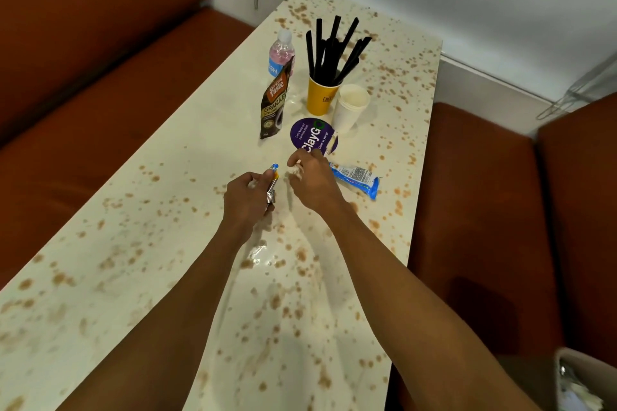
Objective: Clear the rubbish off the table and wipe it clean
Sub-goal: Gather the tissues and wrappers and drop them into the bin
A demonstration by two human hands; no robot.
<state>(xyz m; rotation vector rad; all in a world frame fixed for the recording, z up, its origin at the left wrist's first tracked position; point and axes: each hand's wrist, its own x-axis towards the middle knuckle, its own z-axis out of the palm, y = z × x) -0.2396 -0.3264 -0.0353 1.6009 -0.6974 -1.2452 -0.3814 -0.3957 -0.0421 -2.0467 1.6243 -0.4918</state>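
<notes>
Bin mostly cut off; left hand grips foil wrapper, right hand closes round a mostly hidden white scrap.

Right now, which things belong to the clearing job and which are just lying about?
Job: foil wrapper in left hand, crumpled tissue in right hand, blue wrapper on the table, bin with rubbish.
Lying about: water bottle, coffee pouch, yellow cup of black sticks, white cups, purple round sign.
</notes>
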